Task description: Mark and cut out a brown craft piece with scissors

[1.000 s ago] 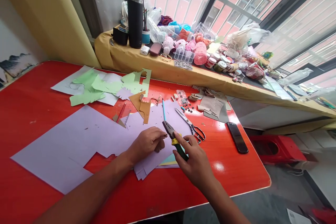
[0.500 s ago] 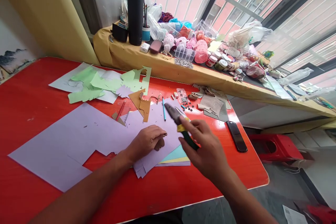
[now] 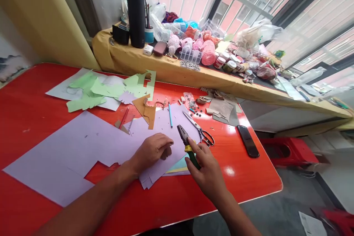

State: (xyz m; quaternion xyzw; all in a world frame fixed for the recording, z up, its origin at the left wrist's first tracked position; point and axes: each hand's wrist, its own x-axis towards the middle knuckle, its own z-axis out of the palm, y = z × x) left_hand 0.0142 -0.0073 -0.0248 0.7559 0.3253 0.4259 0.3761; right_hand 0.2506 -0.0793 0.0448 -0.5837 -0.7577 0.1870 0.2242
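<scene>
My right hand (image 3: pixel 206 162) is closed around a pair of pliers (image 3: pixel 186 142) with green and yellow handles; their dark jaws point up and to the left. My left hand (image 3: pixel 153 151) is bent over the purple paper with thumb and fingers pinched together. A small brown piece (image 3: pixel 166 153), looking like leather, shows below its fingertips, partly hidden by the hand. The plier jaws are just to the right of the left fingertips, apart from them. Scissors (image 3: pixel 197 127) with dark handles lie beyond the pliers. A blue pen (image 3: pixel 170 115) rests on the purple sheet (image 3: pixel 74 155).
Green paper cutouts (image 3: pixel 107 88) lie at the back left of the red table (image 3: pixel 132 210). Brown leather scraps (image 3: pixel 221 108) and small black snaps (image 3: pixel 195 112) are at the back right. A phone (image 3: pixel 248 141) lies near the right edge. Craft supplies crowd the window sill (image 3: pixel 166 68).
My right hand has brought the pliers down and slightly left, uncovering the scissors behind them. The left hand stays in nearly the same place. The view has shifted a little.
</scene>
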